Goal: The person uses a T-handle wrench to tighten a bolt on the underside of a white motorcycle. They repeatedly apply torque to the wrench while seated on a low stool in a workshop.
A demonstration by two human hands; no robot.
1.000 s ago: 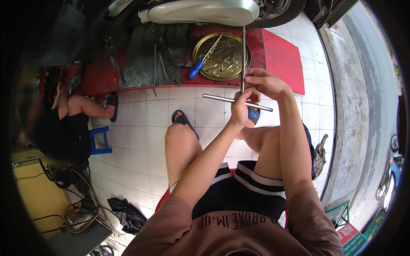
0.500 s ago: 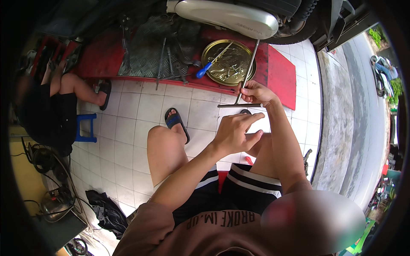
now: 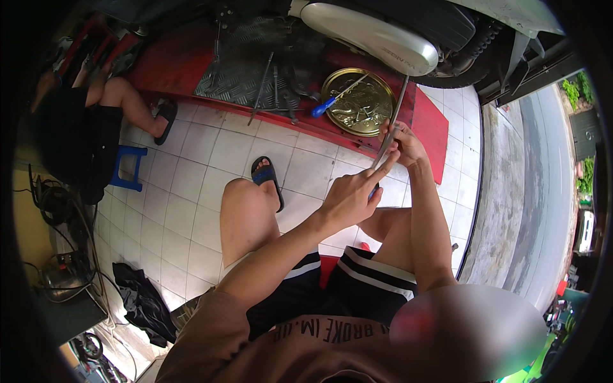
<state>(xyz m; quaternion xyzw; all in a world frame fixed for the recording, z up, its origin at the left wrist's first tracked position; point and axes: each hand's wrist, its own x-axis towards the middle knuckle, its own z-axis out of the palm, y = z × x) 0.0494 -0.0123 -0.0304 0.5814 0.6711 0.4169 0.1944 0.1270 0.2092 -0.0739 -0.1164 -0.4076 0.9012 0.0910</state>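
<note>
A metal T-handle socket wrench (image 3: pixel 403 102) runs from the lower edge of the motorcycle's silver engine cover (image 3: pixel 370 38) back toward me. The fingers of my right hand (image 3: pixel 408 145) are closed around its shaft, close to the crossbar. My left hand (image 3: pixel 347 199) is at the crossbar (image 3: pixel 384 153), index finger stretched out along it and thumb apart, not wrapped round it. The crossbar is smeared by motion and partly behind my fingers. The socket end is hidden at the cover.
A round gold tray (image 3: pixel 341 75) with small metal parts and a blue-handled screwdriver (image 3: pixel 324 107) rests on the red lift platform (image 3: pixel 434 131). Several long tools lie left of it, including a metal rod (image 3: pixel 262 89). Another person (image 3: pixel 96 140) sits at left near a blue stool (image 3: pixel 131 167).
The crossbar has turned from lying sideways to slanting toward me. My left index finger has come up against it. The whole view has shifted slightly.
</note>
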